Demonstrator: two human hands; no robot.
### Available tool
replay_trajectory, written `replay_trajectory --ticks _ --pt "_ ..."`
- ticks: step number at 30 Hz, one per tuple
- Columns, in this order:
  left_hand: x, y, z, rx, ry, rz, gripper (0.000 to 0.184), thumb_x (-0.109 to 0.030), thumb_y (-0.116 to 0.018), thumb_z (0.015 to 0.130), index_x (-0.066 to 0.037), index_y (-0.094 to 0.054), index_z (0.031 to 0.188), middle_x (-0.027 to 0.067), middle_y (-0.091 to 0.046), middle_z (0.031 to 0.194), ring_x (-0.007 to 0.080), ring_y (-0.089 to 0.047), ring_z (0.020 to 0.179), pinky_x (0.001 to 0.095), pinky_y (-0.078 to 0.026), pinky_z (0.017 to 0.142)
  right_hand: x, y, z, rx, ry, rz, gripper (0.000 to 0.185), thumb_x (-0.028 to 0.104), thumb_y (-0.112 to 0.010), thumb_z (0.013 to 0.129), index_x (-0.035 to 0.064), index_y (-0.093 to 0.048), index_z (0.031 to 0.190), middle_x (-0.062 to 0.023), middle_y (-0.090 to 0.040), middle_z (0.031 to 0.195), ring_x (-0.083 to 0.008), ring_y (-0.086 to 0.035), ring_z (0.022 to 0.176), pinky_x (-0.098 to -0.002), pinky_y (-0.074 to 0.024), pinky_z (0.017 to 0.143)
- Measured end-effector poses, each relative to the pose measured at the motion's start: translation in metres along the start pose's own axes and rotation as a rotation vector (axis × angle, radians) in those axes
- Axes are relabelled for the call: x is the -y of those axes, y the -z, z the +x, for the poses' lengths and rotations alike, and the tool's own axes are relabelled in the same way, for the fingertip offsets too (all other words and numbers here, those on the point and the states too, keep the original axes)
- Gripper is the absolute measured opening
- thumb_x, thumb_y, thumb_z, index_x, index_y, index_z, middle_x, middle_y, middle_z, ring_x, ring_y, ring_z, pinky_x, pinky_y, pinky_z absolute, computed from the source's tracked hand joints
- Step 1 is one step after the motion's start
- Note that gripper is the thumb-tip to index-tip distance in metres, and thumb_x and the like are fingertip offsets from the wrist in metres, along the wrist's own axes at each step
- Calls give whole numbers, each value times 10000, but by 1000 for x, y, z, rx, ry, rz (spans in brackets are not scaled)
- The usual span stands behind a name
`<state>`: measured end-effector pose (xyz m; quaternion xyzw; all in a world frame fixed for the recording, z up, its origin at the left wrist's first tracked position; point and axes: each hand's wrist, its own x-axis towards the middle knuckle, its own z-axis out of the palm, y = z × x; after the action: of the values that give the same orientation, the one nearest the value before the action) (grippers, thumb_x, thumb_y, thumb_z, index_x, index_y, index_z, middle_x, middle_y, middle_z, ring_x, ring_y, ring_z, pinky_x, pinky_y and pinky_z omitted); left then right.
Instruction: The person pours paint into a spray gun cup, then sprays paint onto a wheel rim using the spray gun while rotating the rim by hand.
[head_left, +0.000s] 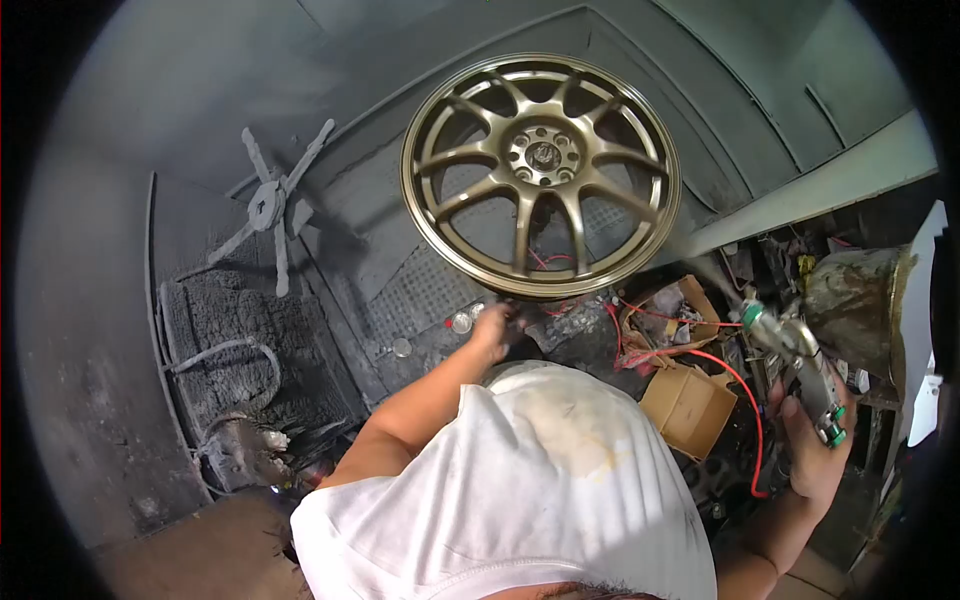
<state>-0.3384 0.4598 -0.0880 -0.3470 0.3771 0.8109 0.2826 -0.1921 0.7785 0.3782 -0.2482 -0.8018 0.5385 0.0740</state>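
Note:
A bronze multi-spoke car wheel [541, 115] lies face up, raised above the floor at the upper middle. My right hand [815, 440] is wrapped round the handle of a metal spray gun [800, 350] with green fittings, off to the wheel's lower right. A faint mist hangs between its nozzle and the rim. Just below the wheel's near edge is my left hand [492, 332], its fingers curled by something dark under the rim; what they hold is hidden. A red hose [745, 385] curves past the right hand.
On the left stands a grey-coated star-shaped stand [265, 205], above a rough dark filter-like pad [245, 310]. An open cardboard box [688, 408] and a littered carton [665, 315] sit near my right side. A paint-smeared bucket [855, 300] is at far right. Grey booth walls [240, 80] surround the wheel.

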Motion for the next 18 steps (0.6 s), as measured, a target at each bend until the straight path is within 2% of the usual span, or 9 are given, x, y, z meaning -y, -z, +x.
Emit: replay_trajectory --ticks 1,4,7,9,12,14,15,17,18 --pt "-16 5 -2 -21 -19 2 194 -37 -517 893 29 -618 1045 140 -636 983 273 -614 870 390 -524 775 0 0 0 3 2 -2 710 318 -826 824 -95 -567 1341 -94 -675 945 -153 -629 792 -276 -500 729" --pt "-37 11 4 -59 -119 74 213 -54 -496 907 31 -618 1059 163 -655 1078 283 -636 942 404 -537 813 11 -1 3 276 43 -12 670 321 -822 811 -98 -601 1285 -103 -684 961 -155 -642 758 -270 -505 701" --pt "-41 1 0 -95 -170 -79 226 -59 -493 911 22 -622 1078 169 -666 1132 287 -649 1023 412 -544 859 14 -10 2 142 82 -17 593 293 -793 836 -89 -609 1251 -92 -680 964 -148 -633 770 -275 -503 688" --pt "-43 2 3 -71 -152 -90 228 -58 -492 913 23 -617 1085 163 -665 1132 294 -650 1039 414 -543 882 11 -9 3 9 164 -71 477 209 -709 902 -62 -575 1271 -80 -676 982 -125 -609 794 -258 -490 657" --pt "-42 3 -5 -40 -70 -97 232 -60 -492 919 23 -609 1102 156 -662 1136 301 -650 1056 416 -536 916 4 -5 4 -82 159 -92 475 207 -701 911 -58 -570 1282 -83 -681 970 -118 -611 776 -234 -471 605" --pt "-42 0 -9 -27 -15 -88 235 -62 -493 923 23 -605 1112 154 -661 1140 301 -651 1057 417 -529 929 11 -4 -3 2 4 -102 540 230 -730 889 -59 -562 1313 -88 -684 941 -126 -613 742 -219 -456 574" --pt "-39 0 -8 -20 -41 -106 234 -70 -493 929 24 -604 1112 155 -658 1140 297 -648 1059 417 -530 926 4 -8 -10 -14 79 -90 605 254 -764 857 -62 -560 1329 -90 -686 913 -131 -618 720 -212 -459 575" --pt "-38 4 -2 -10 -63 -114 233 -78 -492 935 24 -603 1113 156 -655 1141 294 -645 1062 418 -530 923 11 -12 -15 167 -14 15 669 287 -805 823 -65 -562 1338 -99 -685 904 -147 -631 728 -234 -482 605" --pt "-39 11 6 -13 -58 -81 233 -89 -490 940 19 -607 1110 156 -658 1134 289 -641 1072 414 -529 922 15 -16 -16 159 -17 18 669 287 -805 823 -65 -562 1338 -99 -685 904 -147 -631 728 -234 -482 605"
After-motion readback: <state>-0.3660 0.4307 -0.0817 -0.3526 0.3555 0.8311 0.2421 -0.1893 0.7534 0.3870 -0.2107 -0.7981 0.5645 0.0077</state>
